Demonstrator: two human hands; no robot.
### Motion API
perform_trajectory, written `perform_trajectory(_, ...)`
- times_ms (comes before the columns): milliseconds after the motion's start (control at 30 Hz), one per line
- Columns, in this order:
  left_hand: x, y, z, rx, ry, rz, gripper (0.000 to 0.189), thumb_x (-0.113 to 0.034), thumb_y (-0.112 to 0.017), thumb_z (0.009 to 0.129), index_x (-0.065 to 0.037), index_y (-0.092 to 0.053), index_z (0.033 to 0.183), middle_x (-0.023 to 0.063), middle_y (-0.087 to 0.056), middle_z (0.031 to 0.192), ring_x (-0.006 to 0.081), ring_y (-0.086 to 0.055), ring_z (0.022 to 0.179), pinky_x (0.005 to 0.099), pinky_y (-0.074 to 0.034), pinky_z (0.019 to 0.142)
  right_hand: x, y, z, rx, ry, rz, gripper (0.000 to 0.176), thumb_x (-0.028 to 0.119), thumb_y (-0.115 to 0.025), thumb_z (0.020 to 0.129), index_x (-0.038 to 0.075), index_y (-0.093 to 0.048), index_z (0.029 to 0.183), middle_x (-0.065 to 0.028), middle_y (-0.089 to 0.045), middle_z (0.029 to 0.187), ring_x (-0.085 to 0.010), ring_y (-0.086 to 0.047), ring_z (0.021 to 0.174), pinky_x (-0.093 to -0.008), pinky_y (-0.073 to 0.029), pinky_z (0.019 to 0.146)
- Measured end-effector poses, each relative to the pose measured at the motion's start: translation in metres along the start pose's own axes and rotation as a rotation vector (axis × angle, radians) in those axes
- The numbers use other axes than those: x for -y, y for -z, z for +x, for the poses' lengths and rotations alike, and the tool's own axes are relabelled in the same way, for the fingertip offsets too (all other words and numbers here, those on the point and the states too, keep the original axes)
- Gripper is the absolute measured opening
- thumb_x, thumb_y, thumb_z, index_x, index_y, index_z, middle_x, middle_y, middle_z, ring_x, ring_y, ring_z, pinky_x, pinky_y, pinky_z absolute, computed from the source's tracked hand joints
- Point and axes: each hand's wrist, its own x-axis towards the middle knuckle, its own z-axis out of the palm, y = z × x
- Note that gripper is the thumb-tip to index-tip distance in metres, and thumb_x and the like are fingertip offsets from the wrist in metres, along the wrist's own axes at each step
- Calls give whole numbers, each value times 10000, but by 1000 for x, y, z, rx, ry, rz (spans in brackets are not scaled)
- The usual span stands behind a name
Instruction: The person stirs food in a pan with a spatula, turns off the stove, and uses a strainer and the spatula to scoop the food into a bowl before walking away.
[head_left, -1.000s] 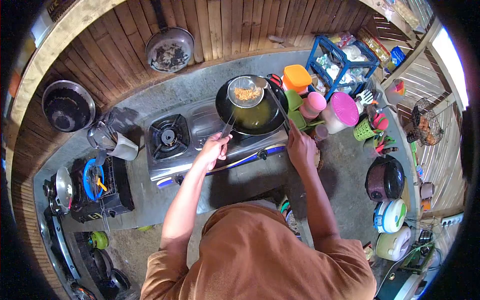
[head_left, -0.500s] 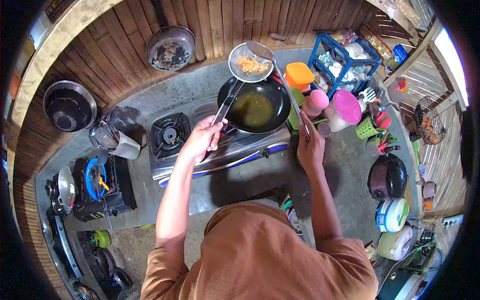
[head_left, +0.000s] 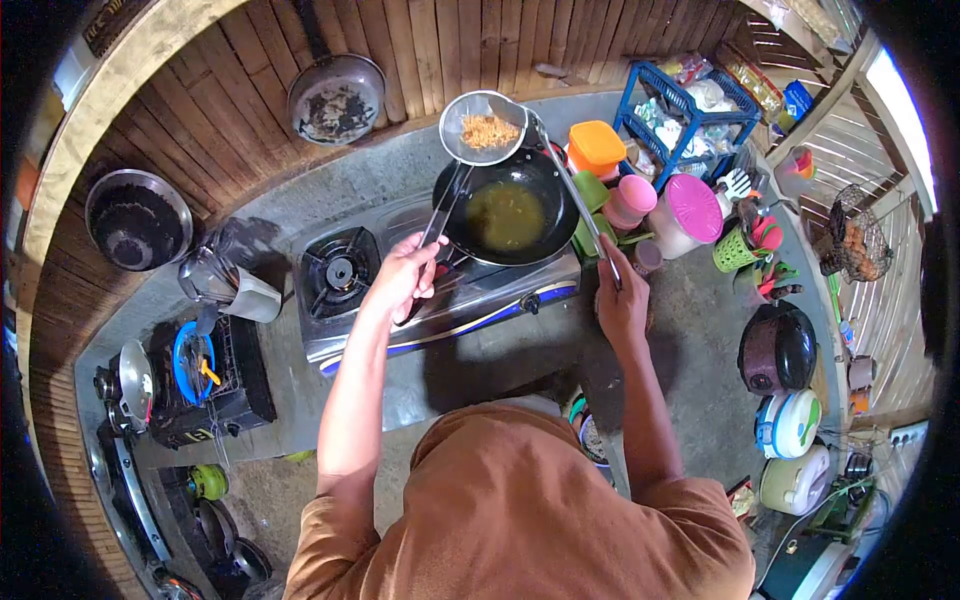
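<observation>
My left hand (head_left: pixel 402 275) is closed round the handle of a mesh strainer (head_left: pixel 483 128), which is raised above the far edge of a black wok (head_left: pixel 548 190). Orange-brown fried bits (head_left: pixel 488 131) lie in the strainer. Yellowish oil (head_left: pixel 506 216) fills the bottom of the wok, on the right side of a steel gas stove (head_left: pixel 400 330). My right hand (head_left: pixel 622 290) grips the long metal handle of a spatula (head_left: pixel 580 198). Its head is at the strainer's right rim, seen edge-on.
Left of the wok is a bare burner (head_left: pixel 341 272). An orange container (head_left: pixel 597 148), a pink-lidded tub (head_left: pixel 692 212) and a blue rack (head_left: pixel 690 120) stand to the right. A utensil holder (head_left: pixel 252 294) is left of the stove; a rice cooker (head_left: pixel 777 348) stands far right.
The strainer has shifted slightly left and tilted. The spatula head has turned and moved from over the strainer to its right rim. Both hands keep their holds.
</observation>
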Motion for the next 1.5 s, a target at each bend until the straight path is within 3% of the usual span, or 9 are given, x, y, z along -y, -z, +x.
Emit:
perform_trajectory(100,19,6,8,-19,44,33,158,-155,-435,906,-57,-504,1008,-44,-330,464,51,-281,368,202,-255,364,-1,2,-1,13,27,18,310,86,-508,858,103,-544,1165,-207,-608,936,-312,-612,777,-343,-466,685)
perform_trajectory(200,43,10,15,-57,124,109,159,-168,-443,904,-60,-497,1007,-46,-321,463,60,-280,371,217,-233,371,-11,2,-1,47,181,-186,309,81,-516,842,110,-558,1147,-177,-613,863,-324,-597,711,-361,-464,643)
perform_trajectory(367,57,7,10,-48,132,43,167,-173,-456,901,-56,-498,1012,-50,-324,466,59,-280,378,216,-246,390,-8,2,-10,278,245,-467,348,129,-531,815,182,-547,1158,-127,-564,723,-331,-574,620,-417,-463,545)
perform_trajectory(600,44,-7,12,-23,153,79,156,-172,-456,900,-69,-502,1009,-59,-335,470,49,-289,377,213,-259,386,-12,-22,3,201,244,-453,353,146,-552,799,197,-555,1149,-127,-563,697,-319,-575,603,-409,-464,531)
perform_trajectory(800,-6,-15,-2,33,-46,46,161,-157,-444,906,-69,-513,1022,-52,-334,467,47,-277,367,199,-263,369,24,-2,16,105,263,-421,360,139,-546,806,193,-550,1162,-127,-571,692,-306,-584,610,-401,-466,520)
perform_trajectory(867,2,-12,1,13,-35,75,166,-163,-446,907,-67,-511,1027,-51,-332,469,48,-277,366,200,-265,368,17,-6,16,52,292,-410,362,143,-544,811,192,-544,1169,-130,-573,693,-308,-583,598,-407,-465,515)
perform_trajectory(1033,57,4,27,0,143,-28,141,-143,-450,905,-62,-484,1016,-45,-324,473,60,-274,373,220,-215,375,-24,-35,-4,176,259,-456,372,152,-552,803,193,-537,1172,-137,-576,696,-329,-577,586,-423,-461,510)
perform_trajectory(1267,13,-11,1,14,-41,58,145,-167,-443,909,-78,-505,1004,-44,-341,466,59,-289,366,204,-264,376,7,-14,0,95,223,-396,388,136,-551,805,201,-526,1186,-125,-551,671,-318,-559,574,-417,-444,496)
perform_trajectory(1500,55,2,18,-12,124,45,151,-169,-445,904,-72,-499,1006,-40,-332,472,64,-284,377,218,-270,392,-22,-25,-8,124,283,-358,367,119,-554,801,188,-544,1162,-127,-545,697,-326,-555,593,-415,-444,508)
